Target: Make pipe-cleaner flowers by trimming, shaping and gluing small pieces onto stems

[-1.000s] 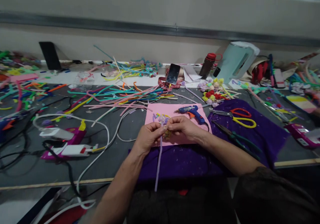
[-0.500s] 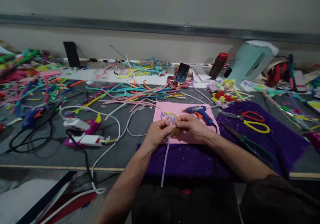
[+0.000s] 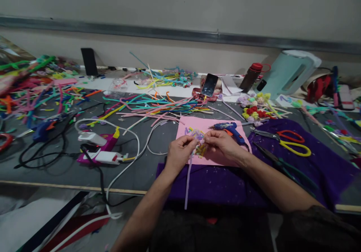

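My left hand [image 3: 178,153] and my right hand [image 3: 222,144] meet over a pink sheet [image 3: 197,126] near the table's front edge. Together they pinch a small yellowish pipe-cleaner flower [image 3: 201,150] on a long lilac pipe-cleaner stem [image 3: 188,180] that hangs down toward my lap. A blue glue gun [image 3: 230,130] lies on the pink sheet just behind my right hand. Purple felt [image 3: 214,182] lies under the sheet and my forearms.
Loose pipe cleaners [image 3: 152,107] cover the grey table behind. Scissors with red and yellow handles [image 3: 287,141] and pliers [image 3: 278,160] lie on the felt at right. A power strip [image 3: 100,150] with white cables sits at left. A phone [image 3: 210,85], bottle [image 3: 249,77] and pale kettle [image 3: 284,73] stand behind.
The view has swung left, so everything shifted right in frame. My hands stay together on the flower, with only small finger movements.
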`<control>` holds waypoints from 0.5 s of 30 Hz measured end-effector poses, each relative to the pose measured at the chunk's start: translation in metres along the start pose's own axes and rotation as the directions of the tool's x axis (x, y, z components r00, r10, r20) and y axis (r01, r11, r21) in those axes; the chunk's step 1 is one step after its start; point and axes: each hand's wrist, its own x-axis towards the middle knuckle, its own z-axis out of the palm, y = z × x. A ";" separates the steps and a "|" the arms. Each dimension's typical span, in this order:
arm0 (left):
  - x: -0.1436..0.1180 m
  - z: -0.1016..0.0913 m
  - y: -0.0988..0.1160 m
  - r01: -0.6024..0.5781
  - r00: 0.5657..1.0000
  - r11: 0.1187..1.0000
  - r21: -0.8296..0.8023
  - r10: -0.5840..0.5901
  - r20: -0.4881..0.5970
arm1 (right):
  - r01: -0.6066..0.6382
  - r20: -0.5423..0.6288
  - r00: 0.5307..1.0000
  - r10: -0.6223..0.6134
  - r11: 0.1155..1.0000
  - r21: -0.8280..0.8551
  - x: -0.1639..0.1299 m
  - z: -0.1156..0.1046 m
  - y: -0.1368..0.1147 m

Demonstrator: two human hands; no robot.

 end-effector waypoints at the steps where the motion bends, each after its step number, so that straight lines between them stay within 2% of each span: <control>1: 0.000 -0.001 0.000 0.036 0.999 0.998 -0.054 -0.034 0.028 | 0.004 -0.004 1.000 -0.004 1.000 -0.006 -0.001 0.000 -0.001; 7: 0.003 -0.004 -0.003 0.275 0.959 0.890 -0.364 -0.228 0.167 | 0.025 0.005 1.000 -0.024 0.998 -0.057 -0.003 0.002 -0.003; 15: 0.005 -0.006 0.001 0.442 0.886 0.762 -0.474 -0.288 0.363 | 0.094 -0.039 0.994 -0.099 0.989 -0.115 -0.006 0.009 -0.007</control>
